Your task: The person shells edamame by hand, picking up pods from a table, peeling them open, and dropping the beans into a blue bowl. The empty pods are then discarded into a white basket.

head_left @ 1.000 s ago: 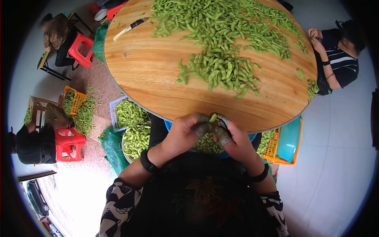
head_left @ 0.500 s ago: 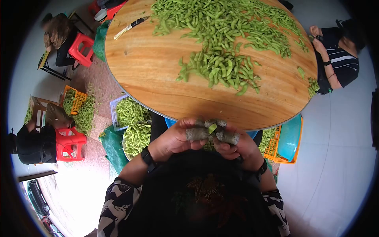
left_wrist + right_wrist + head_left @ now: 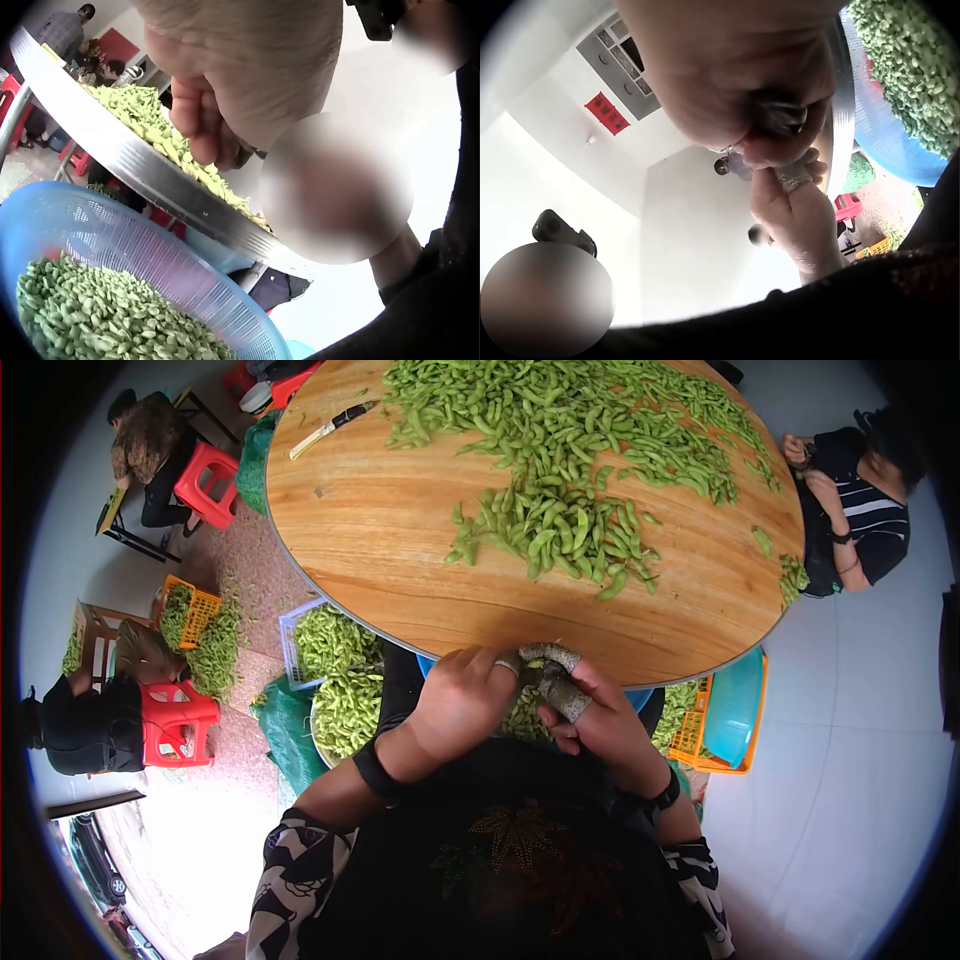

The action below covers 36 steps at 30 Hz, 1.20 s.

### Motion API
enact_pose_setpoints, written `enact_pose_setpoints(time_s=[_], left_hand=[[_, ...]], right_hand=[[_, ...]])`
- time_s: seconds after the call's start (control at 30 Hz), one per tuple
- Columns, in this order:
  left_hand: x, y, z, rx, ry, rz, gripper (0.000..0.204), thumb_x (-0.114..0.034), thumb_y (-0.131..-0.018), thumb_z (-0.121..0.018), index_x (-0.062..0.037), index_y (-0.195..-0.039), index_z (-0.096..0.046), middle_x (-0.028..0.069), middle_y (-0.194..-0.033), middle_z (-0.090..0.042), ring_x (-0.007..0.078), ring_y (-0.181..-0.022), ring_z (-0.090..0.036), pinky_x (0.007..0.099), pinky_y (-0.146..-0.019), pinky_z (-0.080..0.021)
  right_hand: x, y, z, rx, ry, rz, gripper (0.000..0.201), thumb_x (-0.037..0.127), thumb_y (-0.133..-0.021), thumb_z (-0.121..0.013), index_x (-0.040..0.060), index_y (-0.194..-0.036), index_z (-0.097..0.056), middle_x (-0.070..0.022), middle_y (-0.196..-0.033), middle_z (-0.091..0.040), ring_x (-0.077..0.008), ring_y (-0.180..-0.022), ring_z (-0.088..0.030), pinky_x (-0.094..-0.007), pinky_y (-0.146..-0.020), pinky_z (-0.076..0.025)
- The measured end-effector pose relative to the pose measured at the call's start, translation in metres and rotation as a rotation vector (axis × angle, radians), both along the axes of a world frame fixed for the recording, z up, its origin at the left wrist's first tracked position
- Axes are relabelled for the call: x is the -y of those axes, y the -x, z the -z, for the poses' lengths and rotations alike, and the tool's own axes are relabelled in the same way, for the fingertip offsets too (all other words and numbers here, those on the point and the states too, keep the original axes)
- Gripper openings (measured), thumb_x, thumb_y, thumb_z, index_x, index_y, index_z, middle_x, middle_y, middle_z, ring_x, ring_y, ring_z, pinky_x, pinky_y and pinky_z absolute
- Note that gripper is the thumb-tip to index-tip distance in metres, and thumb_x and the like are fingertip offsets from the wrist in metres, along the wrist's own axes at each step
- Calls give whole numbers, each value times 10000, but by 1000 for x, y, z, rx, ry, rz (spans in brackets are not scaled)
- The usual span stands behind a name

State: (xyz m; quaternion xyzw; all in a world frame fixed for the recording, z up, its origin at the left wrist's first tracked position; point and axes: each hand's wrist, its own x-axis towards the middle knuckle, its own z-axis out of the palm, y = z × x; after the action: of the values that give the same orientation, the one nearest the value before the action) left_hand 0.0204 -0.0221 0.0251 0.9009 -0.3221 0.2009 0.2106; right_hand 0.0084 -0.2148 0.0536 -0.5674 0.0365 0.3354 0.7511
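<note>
In the head view, the left hand (image 3: pixel 460 695) and right hand (image 3: pixel 595 710) meet just past the table's near edge. Grey wrappings cover the right thumb and forefinger and a left fingertip. Between the fingertips both hands pinch a green pod (image 3: pixel 538 663), mostly hidden. Below them, the blue basket (image 3: pixel 225 296) holds shelled green beans (image 3: pixel 105 315). From the right wrist, the right hand (image 3: pixel 742 75) shows curled fingers around something dark and glossy that I cannot identify; the left hand (image 3: pixel 802 214) touches its fingertips.
Green pods (image 3: pixel 560 525) lie heaped on the round wooden table (image 3: pixel 380 540), with a knife (image 3: pixel 333 430) at its far left. Left of my legs stand a crate (image 3: pixel 290 645) and a bowl of pods (image 3: pixel 345 715). An orange basket (image 3: pixel 690 745) is at right. Others sit around.
The left hand has rolled over so its back faces up and its thumb is hidden. The pod shows less between the fingers. The person at right has moved both hands apart a little.
</note>
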Motion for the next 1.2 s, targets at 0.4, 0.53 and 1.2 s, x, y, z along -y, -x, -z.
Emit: enact_pose_setpoints(time_s=[0.4, 0.53, 1.2], left_hand=[[4, 1, -3, -59, 4, 16, 283, -80, -701, -655, 9, -965, -603, 148, -862, -609, 278, -702, -603, 366, -629, -509], [6, 4, 6, -567, 605, 181, 177, -103, -910, -559, 16, -1038, -586, 97, -803, -597, 167, -637, -560, 294, -595, -463], [-10, 12, -2, -1019, 380, 230, 125, 29, -834, -454, -15, -905, -546, 56, -747, -578, 141, -708, -551, 273, -633, -439]], right_hand=[[1, 2, -13, -106, -93, 47, 319, 100, -971, -423, 136, -1286, -456, 5, -745, -508, -51, -540, -377, -210, -451, -342], [3, 3, -10, -126, -148, 47, 315, 111, -971, -447, 120, -1285, -475, 10, -724, -499, -46, -529, -374, -201, -443, -327], [-6, 6, 37, 1022, 815, 45, 320, 83, -664, -690, -9, -948, -575, -204, -862, -599, -407, -777, -601, -431, -670, -505]])
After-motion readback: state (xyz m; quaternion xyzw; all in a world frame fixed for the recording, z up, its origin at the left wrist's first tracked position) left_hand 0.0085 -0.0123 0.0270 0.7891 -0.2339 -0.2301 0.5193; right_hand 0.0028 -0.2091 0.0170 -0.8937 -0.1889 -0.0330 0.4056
